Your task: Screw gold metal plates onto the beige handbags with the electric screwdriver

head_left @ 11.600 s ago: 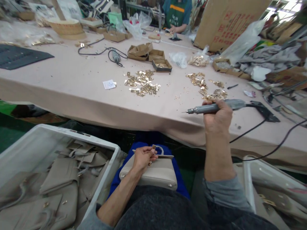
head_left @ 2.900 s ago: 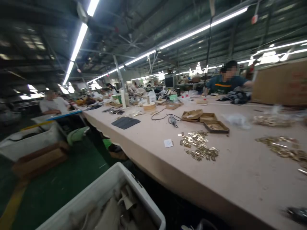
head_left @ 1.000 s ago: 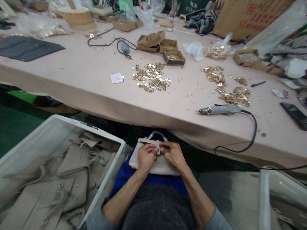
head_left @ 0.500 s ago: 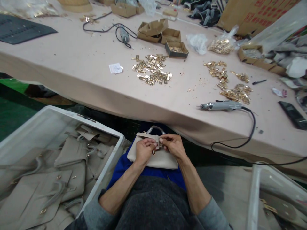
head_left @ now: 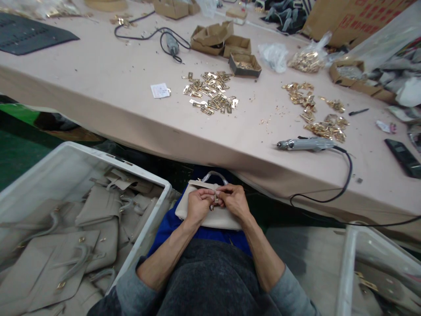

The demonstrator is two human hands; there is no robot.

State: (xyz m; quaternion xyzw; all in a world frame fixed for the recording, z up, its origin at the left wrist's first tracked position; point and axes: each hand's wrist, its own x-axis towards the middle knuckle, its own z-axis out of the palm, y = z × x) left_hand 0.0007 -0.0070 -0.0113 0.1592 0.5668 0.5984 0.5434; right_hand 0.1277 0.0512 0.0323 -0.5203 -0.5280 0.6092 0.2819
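A small beige handbag lies on a blue cloth across my lap, below the table edge. My left hand and my right hand rest on its top, fingers pinched together around a small gold clasp piece at the bag's flap. Both hands touch each other at the fingertips. A grey electric screwdriver lies on the pink table to the upper right, with nobody holding it.
A white bin of beige bags stands at my left, another bin at my right. Gold hardware piles, small cardboard boxes, a second tool with cord and a phone lie on the table.
Since a second ago both hands stay pinched at the bag's clasp, shifting only slightly. Earlier my right hand held the screwdriver; it now lies on the table.
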